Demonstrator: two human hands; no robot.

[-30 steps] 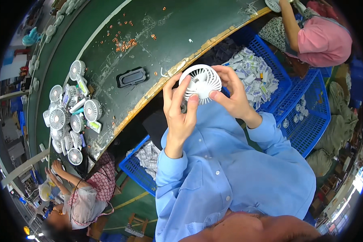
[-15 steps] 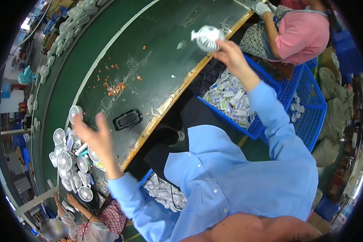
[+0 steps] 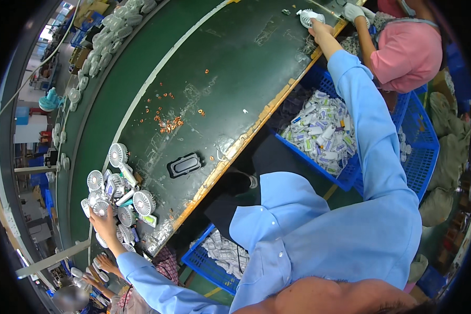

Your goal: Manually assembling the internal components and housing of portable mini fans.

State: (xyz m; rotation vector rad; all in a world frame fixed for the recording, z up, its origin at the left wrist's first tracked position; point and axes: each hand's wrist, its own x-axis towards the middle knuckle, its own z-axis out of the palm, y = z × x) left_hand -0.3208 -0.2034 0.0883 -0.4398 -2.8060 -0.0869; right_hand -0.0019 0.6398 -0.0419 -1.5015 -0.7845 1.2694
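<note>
Well apart, hands at opposite ends of green tabletop [image 3: 230, 78]. Right hand [image 3: 323, 32], arm stretched out, pinching white fan [image 3: 309, 19] by near edge; fan just beyond fingertips' side of palm, close to tabletop's front edge. Left hand [image 3: 105, 225] at heap of fans [image 3: 144, 203], fingers on one fan's round grille [image 3: 100, 208]; cannot tell if gripped. Between hands: black oblong tray [image 3: 185, 165], copper-coloured bits [image 3: 170, 125] farther in.

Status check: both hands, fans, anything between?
Left hand at fan pile, grip unclear. Right hand holding white fan, right end of bench. Between: copper-coloured bits, black tray-like piece. Co-worker's gloved hand near white fan.
</note>
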